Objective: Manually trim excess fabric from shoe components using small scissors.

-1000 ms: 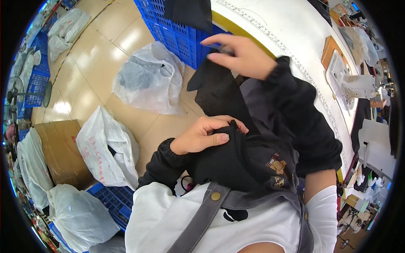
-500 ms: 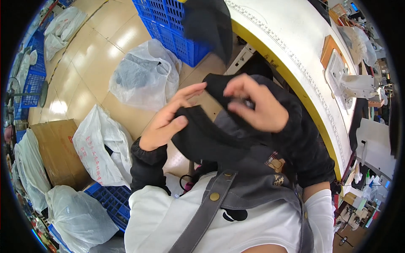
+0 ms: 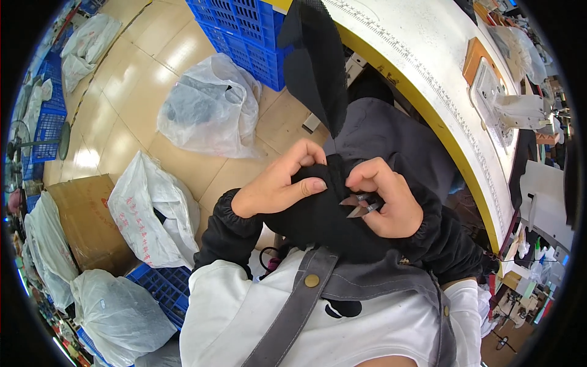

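Note:
A black cloth piece (image 3: pixel 306 217) lies gathered over my lap, with a ridged seam or band along it. My left hand (image 3: pixel 287 183) is closed on the cloth, its thumb lying on top and its fingers curled at the band. In my right hand (image 3: pixel 386 199) sits a pair of thread snips (image 3: pixel 361 205), their two pointed blades apart and directed left toward the cloth. The right thumb and index finger are close to the band; I cannot tell whether they touch it. Another black cloth panel (image 3: pixel 315 70) hangs from the table's edge above my hands.
The white table (image 3: pixel 403 30) with ruler marks and a yellow edge curves along my right, carrying a white sewing machine (image 3: pixel 510 113). Blue crates (image 3: pixel 244 52) stand beyond the hanging panel. Plastic bags (image 3: pixel 211 104), a cardboard box (image 3: pixel 92 223) and another blue crate (image 3: pixel 162 290) are on the left.
Both hands have come closer together and the cloth has been drawn in between them. The right hand has turned and moved nearer to me, bringing the snips' blades into clear sight.

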The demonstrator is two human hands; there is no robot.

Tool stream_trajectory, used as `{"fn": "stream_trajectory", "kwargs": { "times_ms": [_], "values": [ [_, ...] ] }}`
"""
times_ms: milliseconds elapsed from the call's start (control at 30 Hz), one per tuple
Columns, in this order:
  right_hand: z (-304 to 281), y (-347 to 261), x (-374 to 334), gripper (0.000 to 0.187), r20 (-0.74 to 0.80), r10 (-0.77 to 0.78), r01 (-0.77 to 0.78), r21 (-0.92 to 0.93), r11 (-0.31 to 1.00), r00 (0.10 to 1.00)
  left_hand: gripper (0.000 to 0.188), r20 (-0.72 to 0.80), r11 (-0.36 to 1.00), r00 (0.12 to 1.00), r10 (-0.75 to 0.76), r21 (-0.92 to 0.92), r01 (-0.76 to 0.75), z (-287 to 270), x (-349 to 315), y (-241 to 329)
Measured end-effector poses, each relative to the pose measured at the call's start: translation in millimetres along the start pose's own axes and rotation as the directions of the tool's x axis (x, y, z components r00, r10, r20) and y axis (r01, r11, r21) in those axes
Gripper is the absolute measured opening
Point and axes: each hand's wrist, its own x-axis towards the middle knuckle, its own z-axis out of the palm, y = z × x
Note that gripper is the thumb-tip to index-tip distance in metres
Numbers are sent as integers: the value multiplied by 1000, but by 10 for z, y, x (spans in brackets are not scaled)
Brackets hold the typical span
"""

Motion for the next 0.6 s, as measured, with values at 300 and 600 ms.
{"fn": "stream_trajectory", "kwargs": {
  "times_ms": [300, 600],
  "values": [
    [-145, 58, 96, 31, 155, 128, -181, 411, 893, 980, 35, -81, 834, 882, 463, 375, -404, -89, 52, 51],
    [-337, 185, 446, 46, 297, 390, -479, 350, 805, 872, 50, 84, 893, 914, 396, 197, -405, -155, 111, 152]
  ]
}}
